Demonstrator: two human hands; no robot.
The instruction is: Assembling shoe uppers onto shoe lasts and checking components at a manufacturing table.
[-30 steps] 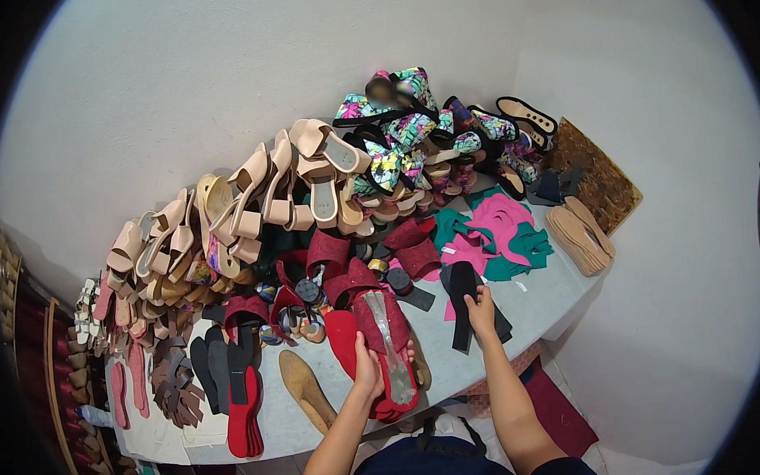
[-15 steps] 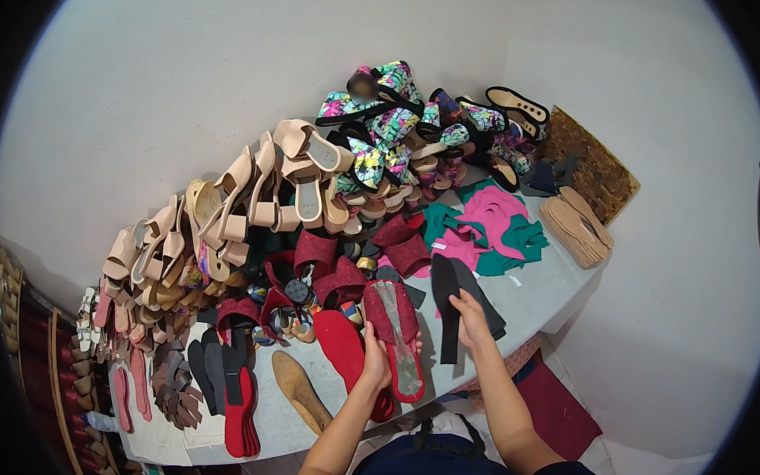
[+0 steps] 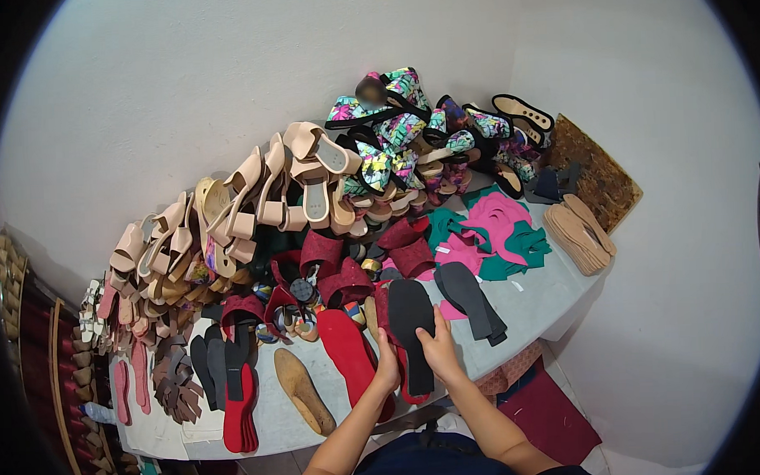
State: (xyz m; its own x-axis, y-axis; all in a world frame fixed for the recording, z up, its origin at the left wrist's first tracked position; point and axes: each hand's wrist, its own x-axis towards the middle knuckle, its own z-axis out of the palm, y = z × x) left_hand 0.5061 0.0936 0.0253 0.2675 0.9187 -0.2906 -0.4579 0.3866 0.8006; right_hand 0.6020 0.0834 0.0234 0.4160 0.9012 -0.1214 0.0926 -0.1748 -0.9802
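Observation:
My left hand (image 3: 387,364) is closed around the left side of a dark red slipper, whose upper (image 3: 382,309) shows only as a strip along the edge. Over its underside lies a black shoe sole (image 3: 412,313), covering most of the slipper. My right hand (image 3: 441,353) grips that sole from the right, thumb on its face; the other fingers are partly hidden. Just left of my hands, red insoles (image 3: 342,339) lie on the table. A wooden shoe last (image 3: 303,395) rests farther left. More dark soles (image 3: 467,297) lie to the right.
Beige heeled sandals (image 3: 244,188) and patterned sandals (image 3: 389,145) are piled at the back of the table (image 3: 533,312). Pink and green fabric pieces (image 3: 501,221) lie on the right, near stacked tan soles (image 3: 577,235). Red insoles with a black piece (image 3: 239,410) sit front left.
My right hand has moved left with the black sole and laid it over the slipper's underside. The glue-streaked underside that showed before is now covered. Other dark soles stay on the table.

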